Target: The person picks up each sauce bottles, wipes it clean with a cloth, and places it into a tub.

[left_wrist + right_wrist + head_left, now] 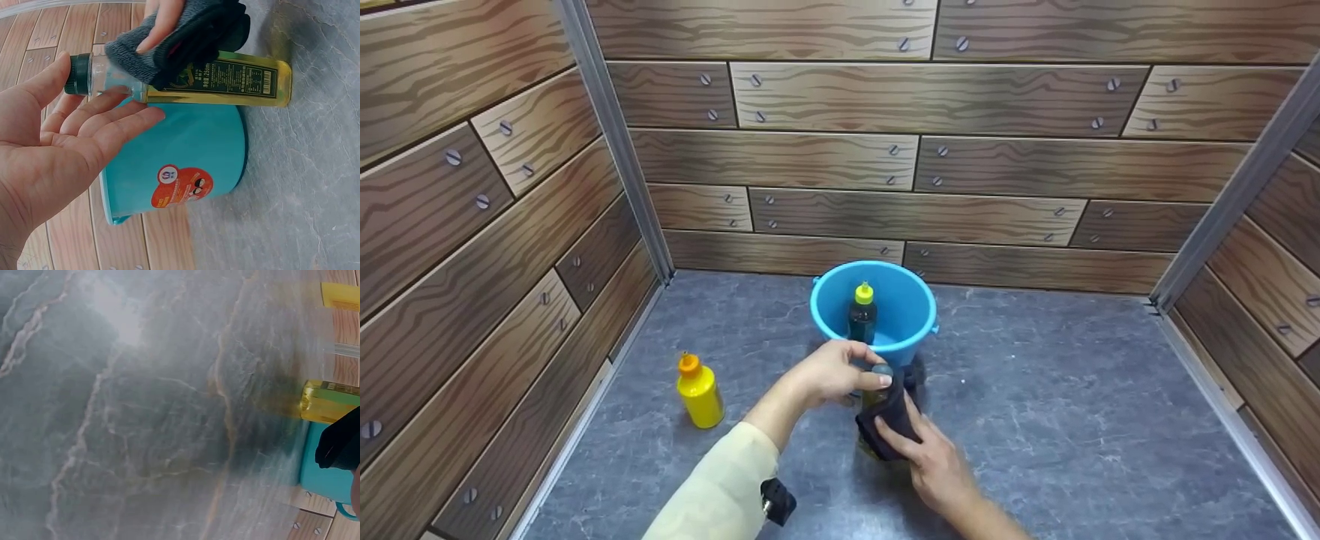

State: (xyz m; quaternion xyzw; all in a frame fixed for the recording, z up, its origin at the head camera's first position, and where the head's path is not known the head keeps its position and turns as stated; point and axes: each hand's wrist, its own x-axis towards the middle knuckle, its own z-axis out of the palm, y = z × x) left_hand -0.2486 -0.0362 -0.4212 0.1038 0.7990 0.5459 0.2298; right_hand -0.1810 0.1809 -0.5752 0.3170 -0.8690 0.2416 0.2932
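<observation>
Blue bucket (185, 135) stands just behind the oil bottle (253, 79), which could tip against it if pushed; the left hand (829, 371) pinches the cap (77, 74) end, where fingers might slip; the right hand (941, 461) grips a folded towel (891, 424), whose drag could unsteady the bottle.

Dark label (239, 79) on bottle (214, 84) of yellow liquid: "ml" legible, digits uncertain; barcode (266, 82) beside. Red sticker (181, 185) on blue bucket (185, 135): lettering unreadable.
</observation>
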